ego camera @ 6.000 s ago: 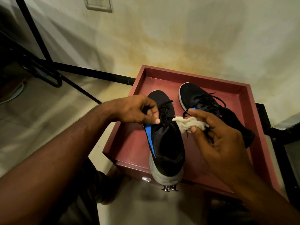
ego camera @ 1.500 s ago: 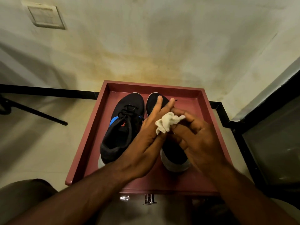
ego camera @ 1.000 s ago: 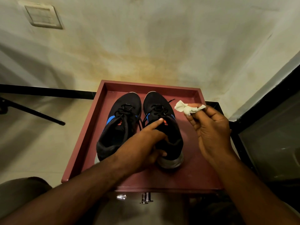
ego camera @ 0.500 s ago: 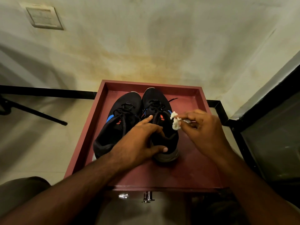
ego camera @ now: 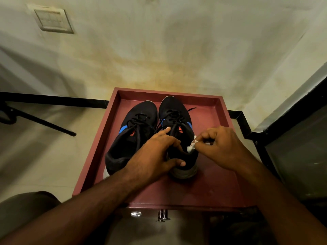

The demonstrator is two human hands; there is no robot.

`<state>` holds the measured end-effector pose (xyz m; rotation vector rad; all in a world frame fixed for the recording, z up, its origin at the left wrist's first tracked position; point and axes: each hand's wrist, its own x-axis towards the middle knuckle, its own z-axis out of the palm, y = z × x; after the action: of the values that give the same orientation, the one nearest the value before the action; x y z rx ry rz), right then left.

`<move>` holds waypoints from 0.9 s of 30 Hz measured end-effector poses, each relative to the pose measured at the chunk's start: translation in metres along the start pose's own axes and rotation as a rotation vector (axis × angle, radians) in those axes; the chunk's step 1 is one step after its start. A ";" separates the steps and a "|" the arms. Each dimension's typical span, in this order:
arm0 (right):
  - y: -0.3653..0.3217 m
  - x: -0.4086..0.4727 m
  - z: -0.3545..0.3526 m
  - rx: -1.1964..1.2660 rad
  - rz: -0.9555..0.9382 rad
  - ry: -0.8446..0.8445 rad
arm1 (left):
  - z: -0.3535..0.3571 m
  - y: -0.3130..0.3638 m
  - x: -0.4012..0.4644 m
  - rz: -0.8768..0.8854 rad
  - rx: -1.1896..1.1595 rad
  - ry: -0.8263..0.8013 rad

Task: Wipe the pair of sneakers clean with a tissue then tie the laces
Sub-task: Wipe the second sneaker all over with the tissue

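Observation:
Two black sneakers with blue side marks stand side by side, toes away from me, on a dark red tray [ego camera: 214,184]. The left sneaker [ego camera: 131,131] lies free. My left hand [ego camera: 155,156] grips the heel collar of the right sneaker [ego camera: 172,114], thumb on the heel and index finger along the tongue. My right hand [ego camera: 219,147] pinches a small crumpled white tissue [ego camera: 192,145] against the outer side of that sneaker's collar. A loose black lace end [ego camera: 192,109] trails to the right of its toe.
The tray sits on a small stand with a metal knob [ego camera: 162,215] at its front edge, against a stained pale wall with a switch plate [ego camera: 53,21]. Black metal bars [ego camera: 44,121] lie at the left. A dark framed panel [ego camera: 297,135] stands at the right.
My right hand has brought the tissue down from above the tray's right side to the right sneaker's collar. My left hand has stayed on that sneaker's heel.

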<state>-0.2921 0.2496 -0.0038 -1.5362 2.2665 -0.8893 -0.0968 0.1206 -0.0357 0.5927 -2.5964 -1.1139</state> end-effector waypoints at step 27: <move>-0.027 -0.003 0.009 0.354 -0.021 -0.075 | 0.012 -0.013 -0.005 0.063 0.057 0.066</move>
<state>-0.2656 0.2426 0.0053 -1.4093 1.9170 -1.1455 -0.0935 0.1220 -0.0534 0.5468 -2.5793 -0.9878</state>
